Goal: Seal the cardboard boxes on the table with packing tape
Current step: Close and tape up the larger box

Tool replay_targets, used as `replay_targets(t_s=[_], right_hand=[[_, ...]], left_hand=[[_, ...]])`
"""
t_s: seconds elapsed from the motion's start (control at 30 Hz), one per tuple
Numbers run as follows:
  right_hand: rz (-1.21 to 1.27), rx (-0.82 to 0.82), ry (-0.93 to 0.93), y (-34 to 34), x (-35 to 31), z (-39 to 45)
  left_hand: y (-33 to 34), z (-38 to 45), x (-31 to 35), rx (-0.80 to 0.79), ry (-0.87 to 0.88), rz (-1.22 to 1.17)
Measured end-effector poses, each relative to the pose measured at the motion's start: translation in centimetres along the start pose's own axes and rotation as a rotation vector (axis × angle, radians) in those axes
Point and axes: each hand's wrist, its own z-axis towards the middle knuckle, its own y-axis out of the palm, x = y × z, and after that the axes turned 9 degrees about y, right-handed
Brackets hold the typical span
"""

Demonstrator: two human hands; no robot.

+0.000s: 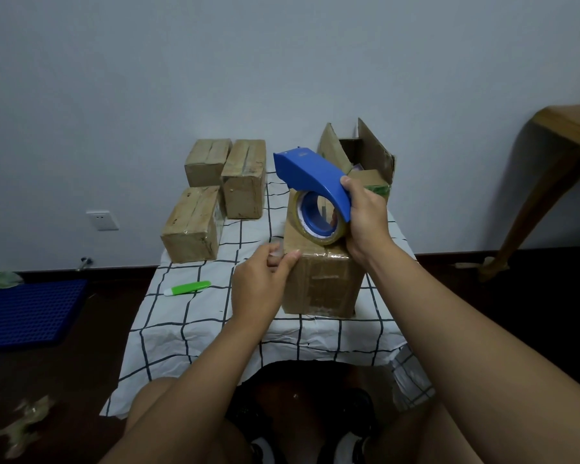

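Cardboard, brown and creased, makes up the nearest box [322, 283], which stands on the table [215, 329] under a white cloth with a dark grid. The left hand [262, 289] rests against the box's near left top corner, thumb and forefinger pinched together on a loose end of clear tape [277, 252] at the top edge. The right hand [365, 219] grips the blue tape dispenser [310, 177] by its handle, fingers curled round it; the thumb lies on the blue shell. Its roll of yellowish packing tape [315, 217] sits on the top of the same box, and the dispenser's nose tilts up and to the left.

Left of the box, a green and white marker-like tool [188, 288] lies on the cloth, well apart from the hands. Farther back on the left stand three closed boxes with tape along their seams: one nearer [191, 224] and two behind it, a left one [208, 162] and a right one [245, 179], just beside each other. Behind the dispenser, at the far right of the table, an open box [362, 152] has its flaps standing up.

On the floor to the left lies a blue plastic grid mat [27, 313]. A wall socket [102, 220] sits low on the pale wall, and a wooden table leg [543, 192] curves down at the far right.
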Motion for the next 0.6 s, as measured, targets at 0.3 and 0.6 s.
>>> replay_targets(t_s=[0.3, 0.6], right_hand=[[-0.014, 0.005, 0.0, 0.1, 0.2, 0.4], [-0.019, -0.001, -0.008, -0.1, 0.3, 0.4]], left_hand=[[2.4, -1.9, 0.5, 0.131, 0.085, 0.014], [2.4, -3.2, 0.3, -0.016, -0.012, 0.033]])
